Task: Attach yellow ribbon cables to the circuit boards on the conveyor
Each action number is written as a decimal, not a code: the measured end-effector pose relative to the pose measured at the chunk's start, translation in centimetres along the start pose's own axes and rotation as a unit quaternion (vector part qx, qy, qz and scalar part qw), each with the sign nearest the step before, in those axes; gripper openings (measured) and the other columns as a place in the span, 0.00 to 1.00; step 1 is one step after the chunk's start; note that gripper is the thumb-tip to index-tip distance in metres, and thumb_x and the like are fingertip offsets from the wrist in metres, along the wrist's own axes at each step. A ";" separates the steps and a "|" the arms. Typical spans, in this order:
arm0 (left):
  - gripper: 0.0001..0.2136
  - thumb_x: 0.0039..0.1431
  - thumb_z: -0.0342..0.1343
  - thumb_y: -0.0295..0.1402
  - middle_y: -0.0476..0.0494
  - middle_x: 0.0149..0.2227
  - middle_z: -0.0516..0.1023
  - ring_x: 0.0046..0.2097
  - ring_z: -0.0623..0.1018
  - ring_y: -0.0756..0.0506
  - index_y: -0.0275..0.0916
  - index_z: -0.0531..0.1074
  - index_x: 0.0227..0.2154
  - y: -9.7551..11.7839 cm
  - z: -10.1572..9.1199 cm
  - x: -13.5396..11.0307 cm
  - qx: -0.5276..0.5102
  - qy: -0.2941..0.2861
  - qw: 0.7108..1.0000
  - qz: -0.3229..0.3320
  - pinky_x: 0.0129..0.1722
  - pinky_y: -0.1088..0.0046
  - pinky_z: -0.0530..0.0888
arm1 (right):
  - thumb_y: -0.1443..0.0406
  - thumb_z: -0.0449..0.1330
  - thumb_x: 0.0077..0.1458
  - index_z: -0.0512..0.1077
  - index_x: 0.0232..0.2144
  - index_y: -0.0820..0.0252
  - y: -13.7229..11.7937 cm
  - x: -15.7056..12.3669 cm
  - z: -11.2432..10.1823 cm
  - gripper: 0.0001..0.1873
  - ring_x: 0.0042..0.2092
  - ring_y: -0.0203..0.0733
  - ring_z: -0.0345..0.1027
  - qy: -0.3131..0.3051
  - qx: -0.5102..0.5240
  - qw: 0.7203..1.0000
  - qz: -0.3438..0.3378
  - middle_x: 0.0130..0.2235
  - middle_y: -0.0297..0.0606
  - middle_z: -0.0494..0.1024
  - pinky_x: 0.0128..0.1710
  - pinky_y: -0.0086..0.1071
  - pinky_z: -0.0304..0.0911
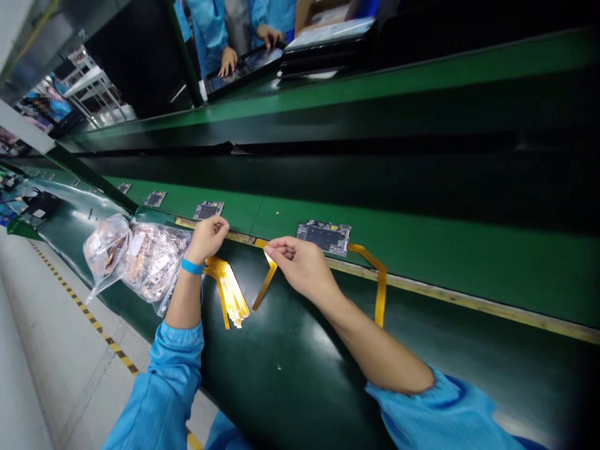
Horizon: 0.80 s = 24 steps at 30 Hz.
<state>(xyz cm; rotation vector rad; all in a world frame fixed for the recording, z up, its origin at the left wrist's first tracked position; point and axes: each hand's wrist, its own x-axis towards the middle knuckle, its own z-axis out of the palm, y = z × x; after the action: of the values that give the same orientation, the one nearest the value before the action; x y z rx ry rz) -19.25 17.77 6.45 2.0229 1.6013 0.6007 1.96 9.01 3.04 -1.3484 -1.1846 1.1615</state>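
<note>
My right hand (302,265) pinches the upper end of an orange flex cable (266,284), whose tail hangs down to the left over the green bench mat. My left hand (209,239), wearing a blue wristband, has its fingers curled together by the near edge of a circuit board (209,210); anything between them is hidden. Below that wrist lies a fanned stack of orange flex cables (229,290). Behind my right hand is another circuit board (324,237), with an orange flex cable (382,287) at its right corner, bending down over the wooden strip.
Clear plastic bags (152,259) of coppery parts rest left of my left forearm. More boards (155,199) line the green conveyor surface (445,262) to the left. A slanted post (89,175) stands there. Across the line, a co-worker's hands (229,60) touch a dark panel.
</note>
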 end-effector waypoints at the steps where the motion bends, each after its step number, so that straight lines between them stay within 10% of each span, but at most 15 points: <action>1: 0.06 0.65 0.53 0.27 0.47 0.29 0.77 0.32 0.76 0.47 0.36 0.74 0.32 -0.3 -0.3 0.3 0.040 0.017 0.999 -0.015 0.34 0.74 0.69 | 0.47 0.62 0.48 0.77 0.32 0.60 0.0 0.0 0.0 0.22 0.30 0.43 0.72 -0.002 -0.003 1.000 -0.004 0.29 0.41 0.78 0.33 0.37 0.67; 24: 0.06 0.62 0.57 0.26 0.36 0.38 0.81 0.43 0.80 0.36 0.40 0.75 0.30 -0.9 1.0 6.7 0.286 -0.045 0.957 0.005 0.44 0.65 0.72 | 0.65 0.64 0.58 0.79 0.34 0.59 0.0 0.3 0.2 0.04 0.33 0.41 0.74 -0.004 -0.017 1.000 0.011 0.31 0.36 0.80 0.35 0.33 0.67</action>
<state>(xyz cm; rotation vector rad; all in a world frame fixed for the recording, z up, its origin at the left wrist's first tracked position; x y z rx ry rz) -17.89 24.37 5.41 2.4145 1.8608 0.0316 1.83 9.27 2.98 -1.3874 -1.2038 1.1689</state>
